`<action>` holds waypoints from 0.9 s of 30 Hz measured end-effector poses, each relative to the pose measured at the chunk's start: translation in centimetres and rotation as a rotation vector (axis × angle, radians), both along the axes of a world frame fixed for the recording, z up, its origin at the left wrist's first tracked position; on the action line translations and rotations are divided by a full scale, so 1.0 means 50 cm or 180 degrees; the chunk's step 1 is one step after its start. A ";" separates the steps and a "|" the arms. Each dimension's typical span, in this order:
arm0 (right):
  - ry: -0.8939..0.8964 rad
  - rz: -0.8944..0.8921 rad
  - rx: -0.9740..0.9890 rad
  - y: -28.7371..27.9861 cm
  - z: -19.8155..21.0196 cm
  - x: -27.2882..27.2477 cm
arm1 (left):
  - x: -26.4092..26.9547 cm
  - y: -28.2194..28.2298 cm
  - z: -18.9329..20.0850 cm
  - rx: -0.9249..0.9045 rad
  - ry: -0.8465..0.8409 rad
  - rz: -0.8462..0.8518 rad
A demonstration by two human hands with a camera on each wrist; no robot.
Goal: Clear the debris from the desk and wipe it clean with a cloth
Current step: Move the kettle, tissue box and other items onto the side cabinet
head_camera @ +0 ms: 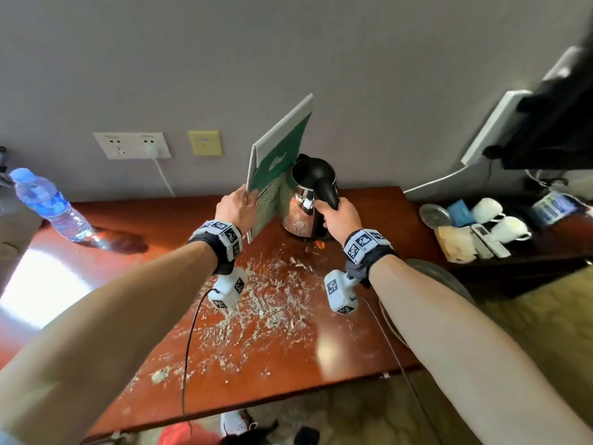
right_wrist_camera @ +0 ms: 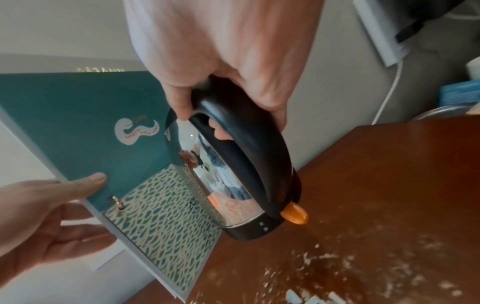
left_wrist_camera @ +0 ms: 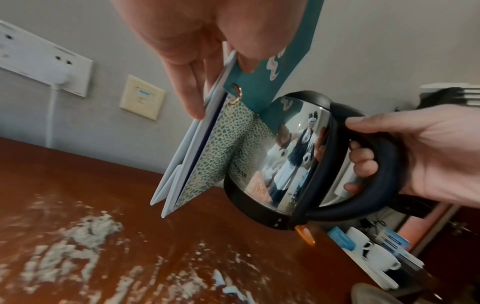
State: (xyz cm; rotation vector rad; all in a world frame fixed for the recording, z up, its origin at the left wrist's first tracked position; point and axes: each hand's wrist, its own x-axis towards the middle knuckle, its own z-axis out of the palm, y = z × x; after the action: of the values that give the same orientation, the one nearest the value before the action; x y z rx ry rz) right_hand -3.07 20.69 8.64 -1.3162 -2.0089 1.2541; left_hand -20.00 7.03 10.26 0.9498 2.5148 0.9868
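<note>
Reddish wood, glossy and streaked with glare, makes up the tabletop (head_camera: pixel 369 332), which stands against a grey wall (head_camera: pixel 288 43) with a white socket plate (head_camera: pixel 132 145) and a yellowish switch plate (head_camera: pixel 204 142). Pale crumbs and shredded debris (head_camera: pixel 266 303) lie scattered across the middle of the wood, between the person's forearms and on toward the near edge. At the back, the left hand (head_camera: pixel 239 208) pinches the lower edge of a green desk calendar (head_camera: pixel 279 159), thumb on the front and fingers behind, holding it tilted just beside a kettle (head_camera: pixel 308 200). The right hand (head_camera: pixel 340 216) is wrapped round the kettle's black handle; from the wrist views the kettle looks tilted with its base just above the wood, though I cannot tell for sure that it is clear of it. A water bottle (head_camera: pixel 48 205) stands far left. Off to the right, on a darker shelf, sit two white cups (head_camera: pixel 500 220).
</note>
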 end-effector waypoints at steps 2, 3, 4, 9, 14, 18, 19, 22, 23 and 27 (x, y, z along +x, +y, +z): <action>0.0058 -0.0137 0.0028 0.019 0.018 0.070 | 0.069 0.026 0.012 0.0011 0.0067 -0.0157; 0.0060 -0.0200 0.0046 0.028 0.026 0.103 | 0.102 0.037 0.019 0.0035 0.0088 -0.0203; 0.0063 -0.0264 0.0069 0.036 0.032 0.137 | 0.136 0.049 0.026 0.0068 0.0099 -0.0241; 0.0246 -0.0563 0.0057 0.066 0.057 0.300 | 0.280 0.105 0.055 0.0218 0.0029 -0.0491; 0.0275 -0.0848 0.0136 0.096 0.064 0.461 | 0.424 0.165 0.066 0.0194 0.0111 -0.0829; 0.0279 -0.1064 0.0089 0.115 0.057 0.584 | 0.534 0.213 0.059 0.0114 0.0166 -0.1106; 0.0271 -0.1115 0.0079 0.122 0.051 0.614 | 0.561 0.225 0.056 0.0079 0.0186 -0.1175; 0.0267 -0.1268 0.0095 0.141 0.033 0.698 | 0.633 0.266 0.044 -0.0019 0.0208 -0.1385; 0.0259 -0.1307 0.0092 0.148 0.030 0.725 | 0.657 0.282 0.041 -0.0057 0.0224 -0.1446; 0.0227 -0.1486 -0.0007 0.189 0.018 0.820 | 0.739 0.354 0.033 -0.0120 0.0165 -0.1617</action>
State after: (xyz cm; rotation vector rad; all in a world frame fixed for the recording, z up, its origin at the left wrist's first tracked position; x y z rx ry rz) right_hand 37.94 30.12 9.52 -1.5974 -1.5274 1.0617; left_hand 16.96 24.71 11.91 1.5133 2.1449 0.7553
